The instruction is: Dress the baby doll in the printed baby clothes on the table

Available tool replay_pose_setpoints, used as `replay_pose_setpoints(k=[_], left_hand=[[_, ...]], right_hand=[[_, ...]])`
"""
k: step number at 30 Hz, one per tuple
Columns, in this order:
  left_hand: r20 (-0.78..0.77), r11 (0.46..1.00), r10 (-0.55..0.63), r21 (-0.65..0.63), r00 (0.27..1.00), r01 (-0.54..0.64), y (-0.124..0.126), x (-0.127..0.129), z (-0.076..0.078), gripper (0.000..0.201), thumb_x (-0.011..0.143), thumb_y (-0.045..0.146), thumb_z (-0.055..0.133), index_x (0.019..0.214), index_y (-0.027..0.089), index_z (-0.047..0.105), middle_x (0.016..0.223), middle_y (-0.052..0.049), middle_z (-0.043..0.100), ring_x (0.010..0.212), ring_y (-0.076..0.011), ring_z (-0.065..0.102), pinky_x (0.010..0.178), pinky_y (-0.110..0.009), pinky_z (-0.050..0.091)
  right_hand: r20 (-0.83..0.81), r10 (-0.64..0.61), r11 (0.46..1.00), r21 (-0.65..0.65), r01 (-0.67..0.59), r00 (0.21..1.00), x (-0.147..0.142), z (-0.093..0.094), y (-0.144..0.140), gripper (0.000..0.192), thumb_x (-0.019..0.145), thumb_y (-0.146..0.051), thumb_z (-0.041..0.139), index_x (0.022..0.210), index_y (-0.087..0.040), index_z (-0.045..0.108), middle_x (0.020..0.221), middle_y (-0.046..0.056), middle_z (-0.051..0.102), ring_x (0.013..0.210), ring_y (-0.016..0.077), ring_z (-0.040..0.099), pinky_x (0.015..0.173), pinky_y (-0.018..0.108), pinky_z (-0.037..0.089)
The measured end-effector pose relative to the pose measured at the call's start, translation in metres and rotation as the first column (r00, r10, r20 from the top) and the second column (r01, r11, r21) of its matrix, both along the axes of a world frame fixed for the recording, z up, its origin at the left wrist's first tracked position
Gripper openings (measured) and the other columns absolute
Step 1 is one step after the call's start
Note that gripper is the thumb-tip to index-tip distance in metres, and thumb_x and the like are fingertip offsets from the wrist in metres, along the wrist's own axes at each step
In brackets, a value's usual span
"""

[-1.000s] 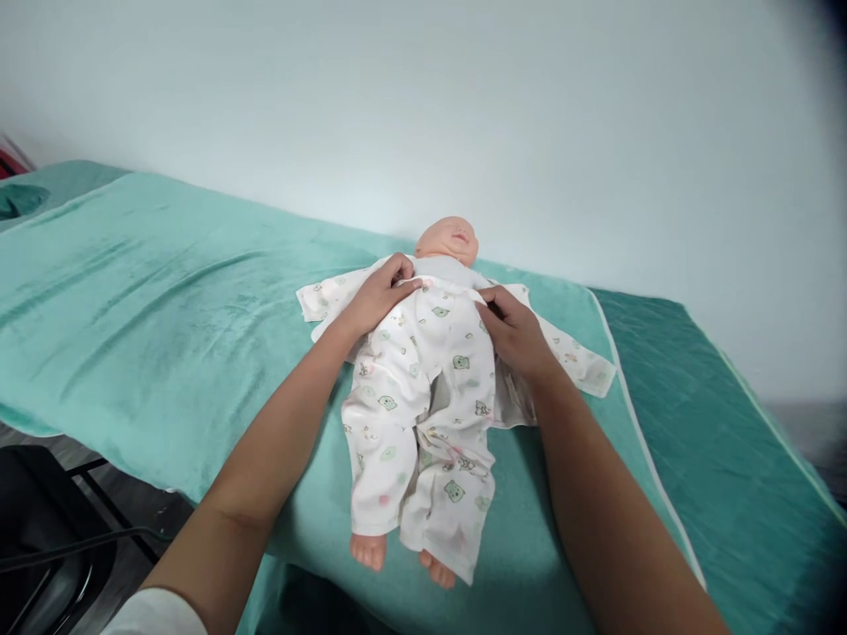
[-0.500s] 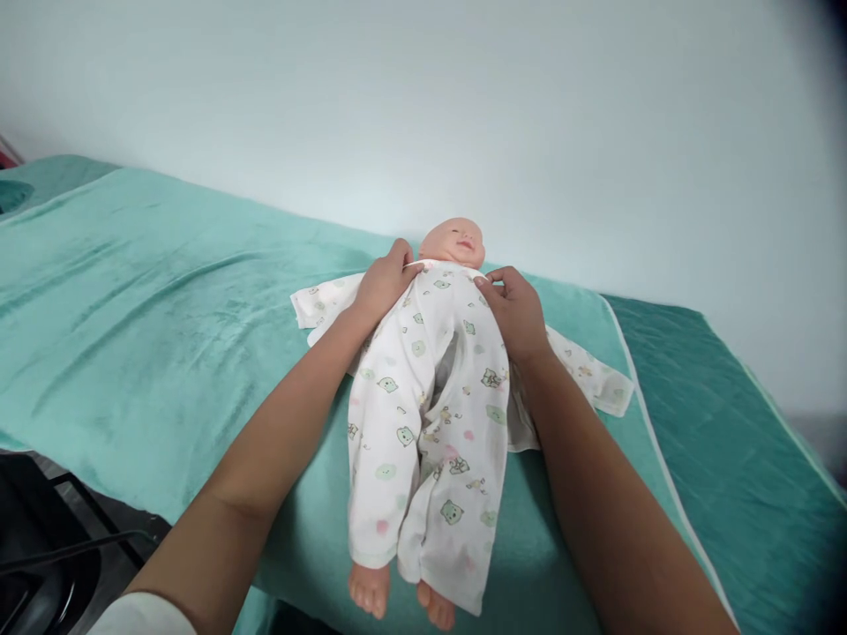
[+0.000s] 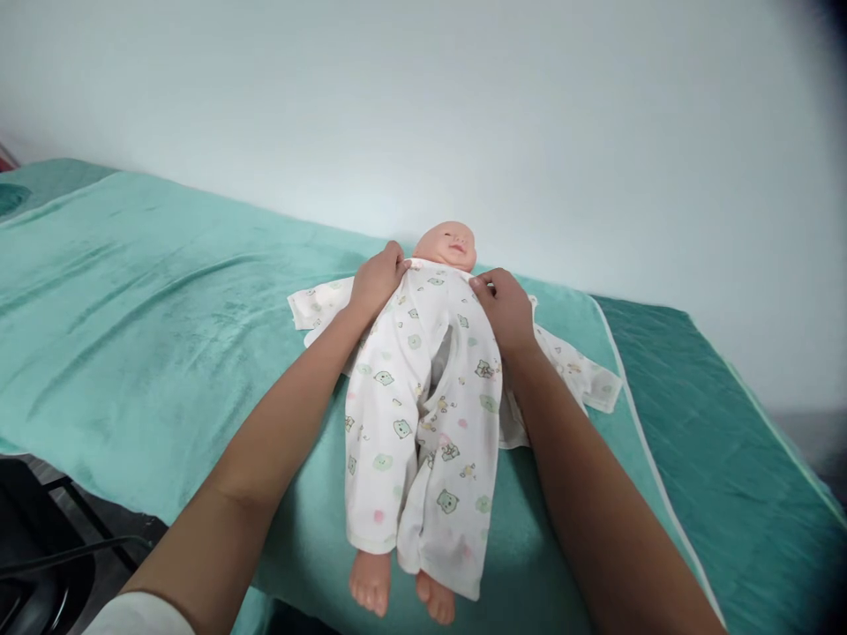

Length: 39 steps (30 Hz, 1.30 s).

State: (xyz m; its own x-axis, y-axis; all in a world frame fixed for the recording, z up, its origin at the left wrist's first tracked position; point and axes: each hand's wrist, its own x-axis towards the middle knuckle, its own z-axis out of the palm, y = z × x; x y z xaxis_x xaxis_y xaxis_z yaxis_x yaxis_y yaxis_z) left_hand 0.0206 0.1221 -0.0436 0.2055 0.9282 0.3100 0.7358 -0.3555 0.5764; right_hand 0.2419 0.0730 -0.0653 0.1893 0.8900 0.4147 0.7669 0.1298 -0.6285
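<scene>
On its back lies a baby doll (image 3: pixel 450 243), its head toward the wall and its bare feet toward me. White baby pants (image 3: pixel 427 353) with green bear prints cover its legs and reach up to its neck. My left hand (image 3: pixel 378 280) pinches the waistband at the left, just below the head. At the right, my right hand (image 3: pixel 501 304) is closed on the waistband's other corner. A matching baby shirt (image 3: pixel 588 375) is partly hidden beneath, its sleeves spread out to both sides.
A light green blanket (image 3: pixel 146 291) covers the bed, with a darker green quilted cover (image 3: pixel 701 397) at the right. The white wall (image 3: pixel 423 106) stands close behind the doll's head. A black chair (image 3: pixel 40 547) is at the lower left.
The view has shifted slightly, so the doll and both hands appear a little farther left. Both hands keep their hold on the waistband.
</scene>
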Motion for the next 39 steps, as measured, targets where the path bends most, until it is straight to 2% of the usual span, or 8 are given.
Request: replay_pose_setpoints(k=[4,9,16,25,29,33,36,39], left_hand=[[0.036,0.999,-0.041,-0.012,0.999,0.041,0.002,0.000,-0.002,0.016,0.097,0.032,0.050,0.100,0.020,0.060,0.088,-0.004,0.066,0.080,-0.0191,0.058,0.073,-0.028,0.040],[0.006,0.980,-0.189,0.066,0.982,0.188,0.001,-0.005,-0.006,0.030,0.098,0.029,0.046,0.118,0.025,0.069,0.109,-0.006,0.064,0.102,-0.0197,0.058,0.089,-0.029,0.044],[-0.193,0.980,-0.188,0.033,0.963,0.198,-0.019,-0.018,-0.007,0.047,0.096,0.023,0.049,0.139,0.039,0.057,0.134,-0.005,0.060,0.121,-0.0259,0.053,0.102,-0.040,0.038],[-0.222,0.988,-0.100,0.093,0.970,0.123,-0.054,-0.040,-0.024,0.050,0.097,0.030,0.050,0.147,0.034,0.047,0.157,-0.003,0.042,0.147,-0.0249,0.033,0.119,-0.044,0.028],[-0.224,0.990,-0.043,0.118,0.974,0.071,-0.085,-0.049,-0.033,0.052,0.097,0.025,0.050,0.148,0.025,0.045,0.162,-0.008,0.035,0.151,-0.0285,0.024,0.120,-0.048,0.027],[-0.133,0.988,-0.025,0.147,0.991,0.045,-0.132,-0.057,-0.038,0.045,0.096,0.022,0.050,0.140,0.015,0.051,0.154,-0.015,0.043,0.147,-0.0309,0.030,0.119,-0.049,0.031],[0.037,0.981,-0.025,0.193,0.999,0.017,-0.186,-0.069,-0.040,0.036,0.095,0.020,0.049,0.130,0.017,0.057,0.137,-0.014,0.057,0.132,-0.0272,0.047,0.113,-0.045,0.039],[0.222,0.996,0.011,0.089,0.975,-0.031,-0.251,-0.083,-0.043,0.028,0.096,0.017,0.043,0.119,0.021,0.060,0.120,-0.010,0.064,0.116,-0.0228,0.058,0.103,-0.040,0.047]], right_hand=[[-0.054,-0.027,0.999,-0.032,0.026,0.998,-0.001,0.002,0.001,0.016,0.089,-0.038,0.053,0.083,-0.023,0.055,0.088,0.003,0.061,0.085,0.0218,0.056,0.083,0.038,0.044],[-0.181,0.147,0.988,0.067,-0.137,0.972,0.000,-0.004,-0.009,0.019,0.092,-0.042,0.053,0.096,-0.024,0.058,0.101,0.003,0.065,0.098,0.0213,0.061,0.093,0.039,0.046],[-0.103,0.263,0.959,0.140,-0.248,0.959,0.002,-0.007,-0.028,0.032,0.098,-0.040,0.046,0.119,-0.026,0.065,0.123,0.007,0.068,0.117,0.0250,0.061,0.104,0.046,0.045],[-0.073,0.241,0.967,0.098,-0.233,0.968,-0.004,-0.016,-0.084,0.047,0.099,-0.038,0.045,0.145,-0.030,0.053,0.153,0.001,0.050,0.144,0.0251,0.043,0.122,0.052,0.031],[-0.209,0.128,0.990,0.089,-0.111,0.970,-0.019,-0.013,-0.127,0.046,0.099,-0.038,0.048,0.144,-0.030,0.054,0.150,0.002,0.054,0.141,0.0250,0.047,0.120,0.053,0.034],[-0.267,0.059,0.987,0.159,-0.016,0.962,-0.042,-0.002,-0.186,0.042,0.096,-0.037,0.054,0.137,-0.027,0.059,0.142,0.006,0.060,0.135,0.0257,0.053,0.117,0.053,0.038],[-0.194,0.202,0.968,0.188,-0.166,0.960,-0.065,0.005,-0.239,0.038,0.095,-0.030,0.057,0.133,-0.027,0.059,0.143,0.008,0.058,0.136,0.0269,0.051,0.116,0.054,0.038],[-0.012,0.382,0.917,0.129,-0.378,0.924,-0.088,0.006,-0.284,0.038,0.091,-0.024,0.061,0.128,-0.030,0.058,0.146,0.008,0.055,0.141,0.0311,0.046,0.114,0.059,0.039]])
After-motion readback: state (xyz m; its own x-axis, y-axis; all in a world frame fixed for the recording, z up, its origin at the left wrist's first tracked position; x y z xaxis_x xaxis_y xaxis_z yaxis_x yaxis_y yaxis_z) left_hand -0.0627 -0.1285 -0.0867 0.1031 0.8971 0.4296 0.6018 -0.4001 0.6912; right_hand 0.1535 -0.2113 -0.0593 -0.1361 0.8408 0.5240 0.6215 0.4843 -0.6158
